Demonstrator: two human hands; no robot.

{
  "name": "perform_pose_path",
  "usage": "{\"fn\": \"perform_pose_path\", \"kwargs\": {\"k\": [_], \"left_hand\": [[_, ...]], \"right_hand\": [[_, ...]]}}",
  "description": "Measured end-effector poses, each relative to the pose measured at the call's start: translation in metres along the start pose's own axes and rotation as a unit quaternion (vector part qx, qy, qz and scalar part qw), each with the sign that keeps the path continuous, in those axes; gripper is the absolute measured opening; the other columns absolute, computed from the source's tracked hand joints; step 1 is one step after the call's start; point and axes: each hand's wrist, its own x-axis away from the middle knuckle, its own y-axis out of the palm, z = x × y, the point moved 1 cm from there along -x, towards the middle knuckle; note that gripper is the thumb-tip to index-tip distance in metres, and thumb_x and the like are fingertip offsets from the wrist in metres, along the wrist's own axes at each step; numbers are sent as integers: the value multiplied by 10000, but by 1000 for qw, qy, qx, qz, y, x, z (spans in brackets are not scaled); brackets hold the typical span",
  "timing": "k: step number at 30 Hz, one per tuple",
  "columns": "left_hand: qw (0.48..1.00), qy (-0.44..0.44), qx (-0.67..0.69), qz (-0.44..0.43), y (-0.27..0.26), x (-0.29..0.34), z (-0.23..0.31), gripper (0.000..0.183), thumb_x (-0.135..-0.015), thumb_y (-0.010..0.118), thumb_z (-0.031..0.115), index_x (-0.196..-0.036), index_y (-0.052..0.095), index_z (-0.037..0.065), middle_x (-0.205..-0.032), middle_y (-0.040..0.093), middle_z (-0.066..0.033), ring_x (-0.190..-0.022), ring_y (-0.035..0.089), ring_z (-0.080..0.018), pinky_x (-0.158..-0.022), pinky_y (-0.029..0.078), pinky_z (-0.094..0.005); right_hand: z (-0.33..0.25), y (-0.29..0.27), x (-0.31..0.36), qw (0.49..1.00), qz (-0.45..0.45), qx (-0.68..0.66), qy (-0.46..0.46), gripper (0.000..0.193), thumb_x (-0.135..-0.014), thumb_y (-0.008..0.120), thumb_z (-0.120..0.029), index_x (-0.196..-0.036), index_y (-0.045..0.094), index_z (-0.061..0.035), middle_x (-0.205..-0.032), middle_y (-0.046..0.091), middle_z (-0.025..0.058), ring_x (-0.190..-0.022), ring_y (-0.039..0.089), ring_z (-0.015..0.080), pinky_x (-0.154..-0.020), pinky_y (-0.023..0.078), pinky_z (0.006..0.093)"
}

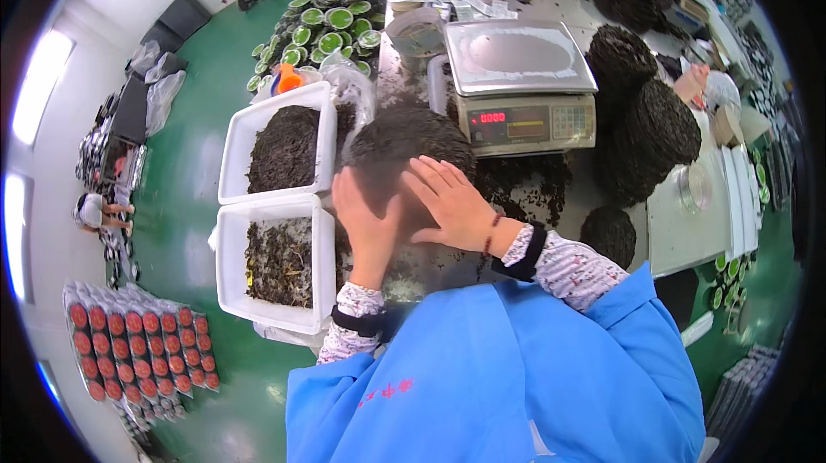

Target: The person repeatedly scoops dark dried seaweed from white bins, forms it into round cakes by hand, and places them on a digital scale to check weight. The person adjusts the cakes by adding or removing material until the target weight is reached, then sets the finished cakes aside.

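My left hand (363,220) and my right hand (458,212) are at the near edge of a dark, round mass of what looks like dried seaweed (409,138) on the metal table. The fingers of both hands are stretched out, and neither hand grips anything. The fingertips seem to touch the near side of the mass, though the left hand and the mass are a little blurred. Just beyond my right hand stands a digital scale (527,129) with a bare steel pan. Dark loose flakes (525,186) lie below the scale.
On the left are two white tubs: the far one (225,172) holds dark flakes, the near one (323,267) coarser brownish bits. Tall stacks of dark round sheets (647,140) rise to the right. Farther off are green-lidded packs (335,19) and red-ended packs (138,347).
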Motion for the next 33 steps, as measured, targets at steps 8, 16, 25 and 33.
{"fn": "perform_pose_path", "kwargs": {"k": [8,16,25,33], "left_hand": [[959,-60,278,7,-9,-6,2,590,-940,552,196,-1431,322,-38,-1477,336,-199,-1396,280,-321,-1150,208,-400],[964,-138,227,-24,-4,10,-39,518,-1000,433,269,-1395,388,-63,-1472,351,-240,-1383,311,-343,-1146,227,-412],[926,-157,343,1,-13,-5,-29,503,-1003,477,256,-1393,402,-53,-1441,415,-171,-1347,371,-250,-1121,271,-348],[996,-93,-8,-5,8,6,-44,855,-769,765,289,-1403,325,-78,-1418,391,-252,-1340,332,-398,-1125,268,-438]], "right_hand": [[26,16,-7,985,23,-155,68,586,-823,690,-210,-1322,457,-11,-1290,512,213,-1208,479,364,-1049,385,419],[10,15,-9,997,-71,21,5,629,-734,747,-352,-1258,540,-72,-1308,478,137,-1253,419,316,-1026,340,436],[34,-3,-17,982,75,-116,127,228,-929,572,-201,-1053,626,-18,-933,631,141,-896,597,292,-771,460,356],[91,-84,-26,862,354,-257,257,414,-1020,423,-151,-1418,402,-40,-926,545,-23,-716,419,46,-637,363,193]]}}
